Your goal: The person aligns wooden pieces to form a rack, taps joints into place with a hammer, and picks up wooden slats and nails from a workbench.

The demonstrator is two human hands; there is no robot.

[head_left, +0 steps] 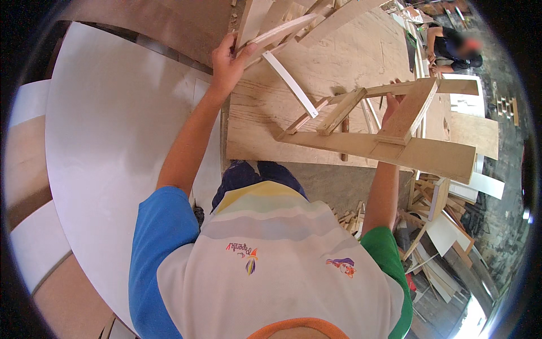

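My left hand (228,66) is closed around the end of a pale wooden strip (285,29), by a pile of wood at the far edge of the plywood top. My right hand (390,108) reaches up behind a ladder-like wooden frame (333,144) and grips it; the frame's broad crosspiece hides part of the fingers. Two long boards joined by short crosspieces make up this frame, which is tilted above the plywood sheet (251,127). Between my hands, a narrow white-faced strip (291,85) slants down toward the frame's left end.
A large white panel (113,141) with a curved outline lies to my left. At the lower right, wood offcuts (437,254) are heaped on the floor. A co-worker (451,48) in dark clothes bends over boards at the far right.
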